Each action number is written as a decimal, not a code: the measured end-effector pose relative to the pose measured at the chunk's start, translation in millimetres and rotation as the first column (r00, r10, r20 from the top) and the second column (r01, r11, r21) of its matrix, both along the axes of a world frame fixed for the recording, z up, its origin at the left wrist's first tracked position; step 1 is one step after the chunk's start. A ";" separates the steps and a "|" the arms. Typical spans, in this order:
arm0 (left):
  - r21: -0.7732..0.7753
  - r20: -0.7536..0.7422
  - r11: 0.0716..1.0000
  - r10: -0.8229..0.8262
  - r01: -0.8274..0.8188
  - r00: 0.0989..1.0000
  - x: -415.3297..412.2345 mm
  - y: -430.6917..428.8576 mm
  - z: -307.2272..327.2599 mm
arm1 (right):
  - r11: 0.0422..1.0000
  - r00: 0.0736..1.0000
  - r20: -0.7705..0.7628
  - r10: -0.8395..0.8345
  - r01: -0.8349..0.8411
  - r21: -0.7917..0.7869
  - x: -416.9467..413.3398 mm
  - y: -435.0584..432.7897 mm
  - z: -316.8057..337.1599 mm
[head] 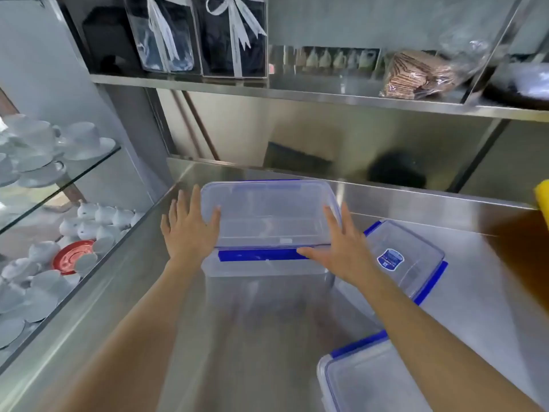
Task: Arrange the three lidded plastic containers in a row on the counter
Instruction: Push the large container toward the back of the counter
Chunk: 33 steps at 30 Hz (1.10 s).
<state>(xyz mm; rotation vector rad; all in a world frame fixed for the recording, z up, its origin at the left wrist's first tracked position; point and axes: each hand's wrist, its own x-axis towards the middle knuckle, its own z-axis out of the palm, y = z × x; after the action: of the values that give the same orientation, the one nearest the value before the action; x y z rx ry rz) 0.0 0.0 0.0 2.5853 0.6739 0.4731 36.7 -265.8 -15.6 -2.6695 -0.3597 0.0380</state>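
Note:
A large clear plastic container point(269, 215) with a lid and blue clips stands on the steel counter point(184, 337) near the back left. My left hand point(190, 226) presses flat against its left side, and my right hand point(341, 248) lies on its front right corner; together they grip it. A second lidded container point(407, 257) with a blue label sits just to its right, tilted diagonally. A third lidded container point(371, 379) shows at the bottom right, partly cut off by the frame edge.
A glass case point(59, 203) with white cups and saucers runs along the left. A steel shelf point(297, 90) overhead holds ribboned boxes and a bag of wafers point(416, 75). A yellow object point(542, 200) sits at the far right edge.

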 end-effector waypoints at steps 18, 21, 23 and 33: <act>-0.484 -0.342 0.874 -0.142 -0.045 0.929 -28.3 16.6 19.4 | 0.838 0.904 -0.343 -0.256 0.385 0.388 47.2 16.5 3.6; -0.536 -0.421 0.844 -0.274 0.006 0.865 -37.5 9.9 41.3 | 0.793 0.855 -0.359 -0.375 0.496 0.355 41.1 35.9 7.2; -0.561 -0.325 0.827 -0.176 -0.040 0.929 -32.0 14.9 48.5 | 0.679 0.815 -0.470 -0.338 0.557 0.478 36.9 48.4 4.7; -0.285 -0.281 0.958 -0.097 0.013 0.955 23.3 53.6 -3.8 | 0.420 0.640 -0.766 -0.053 0.710 0.564 -11.2 88.0 -9.4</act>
<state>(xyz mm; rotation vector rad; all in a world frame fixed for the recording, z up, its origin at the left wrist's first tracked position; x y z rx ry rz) 23.3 53.6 -3.8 2.4132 0.7053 -0.0299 25.5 -177.7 -25.0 -1.4920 0.4695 0.5070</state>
